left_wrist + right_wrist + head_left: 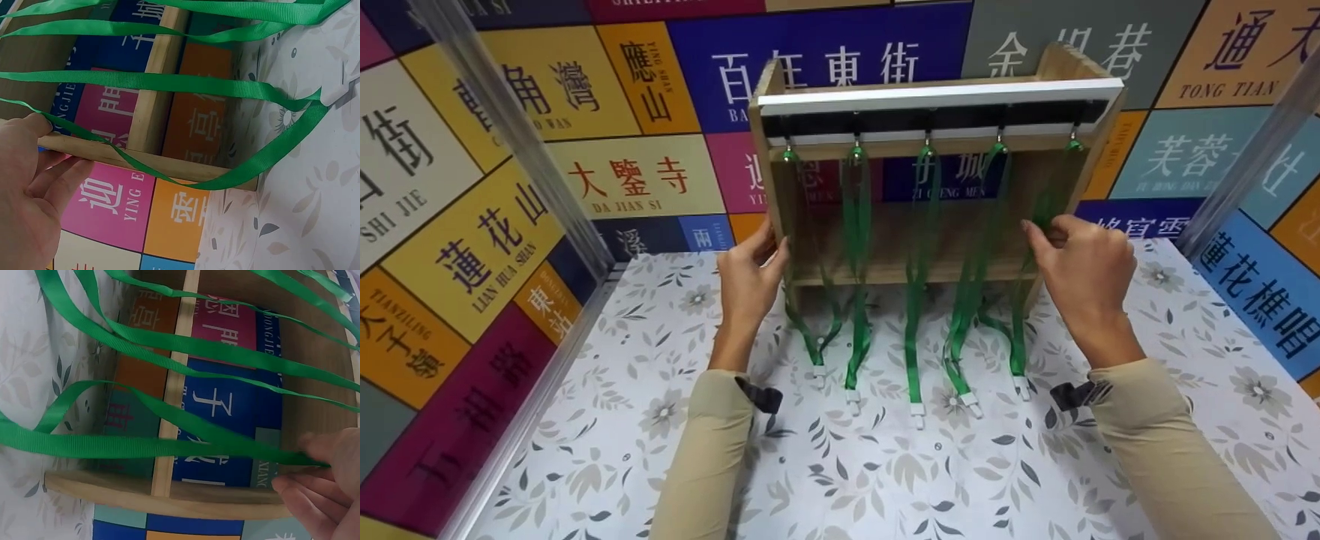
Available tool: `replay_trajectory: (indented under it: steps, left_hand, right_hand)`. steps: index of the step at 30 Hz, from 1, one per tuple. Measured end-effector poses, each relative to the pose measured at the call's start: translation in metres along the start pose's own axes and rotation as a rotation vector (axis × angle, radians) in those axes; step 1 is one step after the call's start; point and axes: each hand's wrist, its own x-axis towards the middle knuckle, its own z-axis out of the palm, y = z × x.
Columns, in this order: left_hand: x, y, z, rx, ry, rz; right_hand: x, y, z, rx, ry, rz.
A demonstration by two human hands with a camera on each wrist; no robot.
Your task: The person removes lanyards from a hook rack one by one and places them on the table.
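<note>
A wooden rack (911,247) with a white-and-black strip (945,116) along its top stands upright on the table. From small hooks on the strip hang several green lanyards (916,315), their white clips (917,415) lying on the tabletop. My left hand (750,277) grips the rack's left side panel (152,160), thumb on the inner side and fingers outside. At the other end, my right hand (1084,262) pinches the rightmost lanyard (247,453) between thumb and fingers, beside the right side panel (169,498). Its fingertips are partly hidden in the right wrist view.
The table (840,480) has a white cover printed with grey leaves and flowers. Behind it rises a wall (637,180) of coloured panels with Chinese lettering. Clear vertical posts (521,135) stand at the back corners.
</note>
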Motion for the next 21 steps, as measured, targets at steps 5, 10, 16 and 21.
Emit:
replay_trajectory:
  steps: [5,10,16,21]
  left_hand:
    - [-0.001,0.0,0.002,-0.015,-0.008,-0.009]
    - [0.0,0.0,0.002,-0.009,0.011,0.008]
    - [0.0,0.001,0.001,-0.01,0.005,0.002]
    - [0.0,0.0,0.001,-0.006,0.008,0.0]
  right_hand:
    - [0.001,-0.001,-0.005,0.016,0.02,-0.003]
    - [0.013,-0.005,-0.019,0.065,0.051,0.032]
    - [0.033,-0.009,-0.034,0.156,0.148,0.035]
    - [0.036,-0.011,-0.041,0.22,0.17,0.03]
